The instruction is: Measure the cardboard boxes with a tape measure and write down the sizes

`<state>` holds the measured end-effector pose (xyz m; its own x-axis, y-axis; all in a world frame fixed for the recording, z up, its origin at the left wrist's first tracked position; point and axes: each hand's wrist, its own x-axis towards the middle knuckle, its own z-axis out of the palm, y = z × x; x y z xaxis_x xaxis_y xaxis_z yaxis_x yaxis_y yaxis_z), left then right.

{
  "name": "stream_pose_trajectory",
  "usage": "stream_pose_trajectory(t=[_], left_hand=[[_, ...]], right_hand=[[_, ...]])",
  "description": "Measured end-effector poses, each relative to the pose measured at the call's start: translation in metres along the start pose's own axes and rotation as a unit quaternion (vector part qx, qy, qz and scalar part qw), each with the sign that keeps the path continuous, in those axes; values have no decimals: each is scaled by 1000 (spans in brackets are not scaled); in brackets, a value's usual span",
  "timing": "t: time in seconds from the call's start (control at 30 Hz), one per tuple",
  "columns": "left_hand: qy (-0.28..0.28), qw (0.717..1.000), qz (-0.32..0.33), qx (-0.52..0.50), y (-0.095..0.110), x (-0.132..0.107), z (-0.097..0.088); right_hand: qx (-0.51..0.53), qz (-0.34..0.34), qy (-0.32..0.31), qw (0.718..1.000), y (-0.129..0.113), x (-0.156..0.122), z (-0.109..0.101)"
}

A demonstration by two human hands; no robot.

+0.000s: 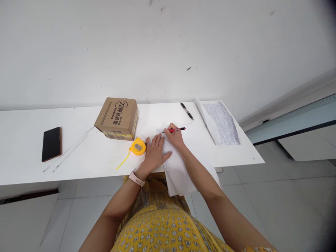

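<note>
Right hand [173, 136] grips the red pen [177, 130], point near the top of the paper [178, 178], which overhangs the near edge of the white surface [78, 122]. Left hand [154, 153] lies unclasped, palm down, on the paper's left side, just beside the yellow tape measure [137, 147]. Marks there appear handwritten, too small to read.

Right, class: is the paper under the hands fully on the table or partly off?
Partly off: the paper reaches past the front edge of the white table.
</note>
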<state>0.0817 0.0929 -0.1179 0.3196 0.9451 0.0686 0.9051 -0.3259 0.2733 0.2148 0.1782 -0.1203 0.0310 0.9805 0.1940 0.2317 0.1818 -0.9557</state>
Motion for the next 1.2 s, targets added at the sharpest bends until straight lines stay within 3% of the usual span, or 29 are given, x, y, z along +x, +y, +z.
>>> stream_pose_trajectory(t=[1.2], left_hand=[[-2,1000,-2,-3,0,0,-1]], right_hand=[[-9,1,19,1000,-1,0,-1]])
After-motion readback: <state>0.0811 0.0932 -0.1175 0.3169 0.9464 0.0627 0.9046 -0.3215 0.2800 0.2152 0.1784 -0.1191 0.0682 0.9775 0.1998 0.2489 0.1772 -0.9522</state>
